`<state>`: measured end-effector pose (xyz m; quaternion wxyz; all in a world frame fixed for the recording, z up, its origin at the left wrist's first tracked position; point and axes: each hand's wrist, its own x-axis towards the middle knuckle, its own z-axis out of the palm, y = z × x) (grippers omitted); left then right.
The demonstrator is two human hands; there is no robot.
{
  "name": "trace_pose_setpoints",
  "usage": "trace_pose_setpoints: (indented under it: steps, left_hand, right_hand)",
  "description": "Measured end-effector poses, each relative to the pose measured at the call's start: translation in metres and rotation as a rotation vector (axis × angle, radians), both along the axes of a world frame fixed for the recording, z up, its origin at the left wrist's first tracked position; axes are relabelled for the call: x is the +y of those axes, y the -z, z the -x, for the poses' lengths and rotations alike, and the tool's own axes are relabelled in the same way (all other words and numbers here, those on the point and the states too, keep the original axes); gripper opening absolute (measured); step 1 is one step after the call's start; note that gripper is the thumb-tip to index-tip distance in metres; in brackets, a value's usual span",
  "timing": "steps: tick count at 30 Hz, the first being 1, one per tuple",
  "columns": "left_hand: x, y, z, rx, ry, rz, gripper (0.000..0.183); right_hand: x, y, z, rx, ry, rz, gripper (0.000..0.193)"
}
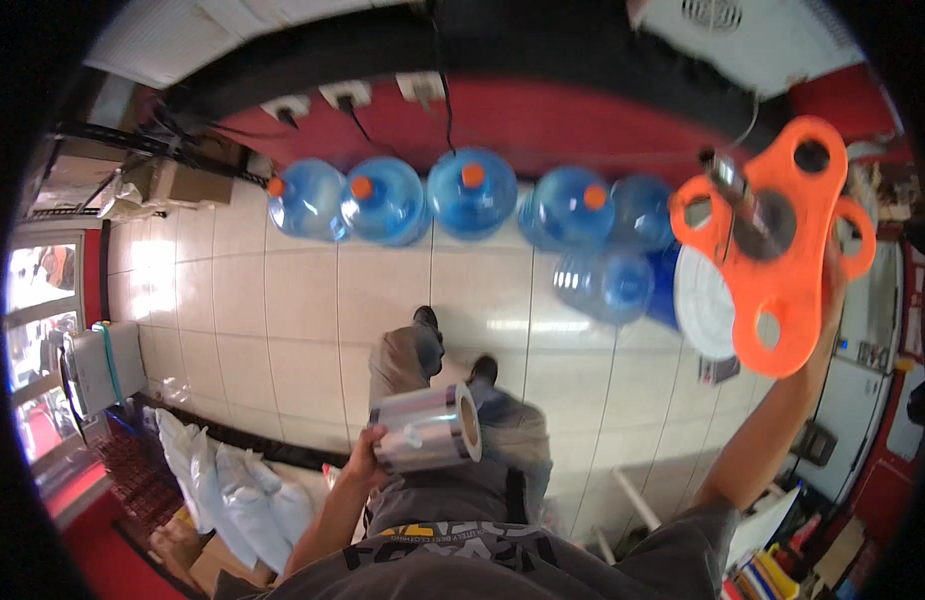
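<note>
My left hand (368,455), low in front of my body, has its fingers closed round one end of a wide roll of shiny clear film (422,430). The open cardboard core faces right. Off to the right and raised high, my right hand (834,280) is mostly hidden behind a flat orange lobed plate (782,330), which it grips by the right side. The plate has large round holes and loop-like ears. A metal shaft (727,180) stands out from a grey round hub in its middle.
Large blue water bottles (472,200), several with orange caps, line the red wall. A white round lid (704,305) shows behind the orange plate. White filled bags (247,500) lie at lower left. Cardboard boxes (192,182) sit on a black shelf at far left.
</note>
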<state>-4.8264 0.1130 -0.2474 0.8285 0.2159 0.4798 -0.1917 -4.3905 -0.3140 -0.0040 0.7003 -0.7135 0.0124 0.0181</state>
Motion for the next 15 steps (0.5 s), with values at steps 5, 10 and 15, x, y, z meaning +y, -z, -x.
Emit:
trace_pose_setpoints:
  steps: [5, 10, 15]
  left_hand:
    - [0.012, 0.112, -0.065, -0.318, 0.486, -0.481, 0.102]
    - [0.025, 0.300, -0.144, -0.579, 1.075, -1.440, 0.120]
    - [0.029, 0.484, -0.198, -0.817, 1.562, -1.792, 0.121]
  right_hand:
    - [-0.048, 0.208, 0.123, 0.269, 0.050, -0.133, 0.062]
    - [-0.012, 0.463, 0.210, 0.445, 0.046, -0.319, 0.055]
    - [0.039, 0.678, 0.245, 0.440, -0.010, -0.434, 0.051]
